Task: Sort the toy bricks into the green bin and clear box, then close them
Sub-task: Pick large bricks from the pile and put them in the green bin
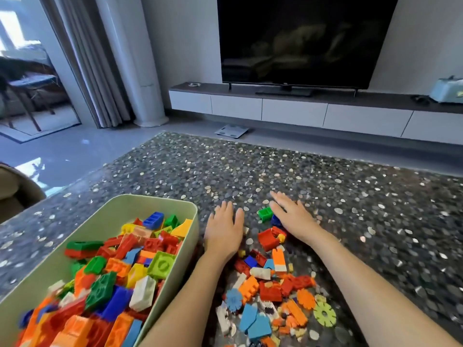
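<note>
Both hands are flat, fingers straight and gripping nothing: the left hand (224,231) over the speckled dark tabletop (350,196), the right hand (292,216) at its 2 o'clock, just beside a green brick (265,213). Loose toy bricks (270,284) spread toward 6 o'clock between the forearms, and the brick-heaped green bin (150,196) sits at 8 o'clock. At 12 o'clock a dark television (305,38) stands on a long white cabinet (293,108), with grey curtains (82,58) at 10 o'clock.
</note>
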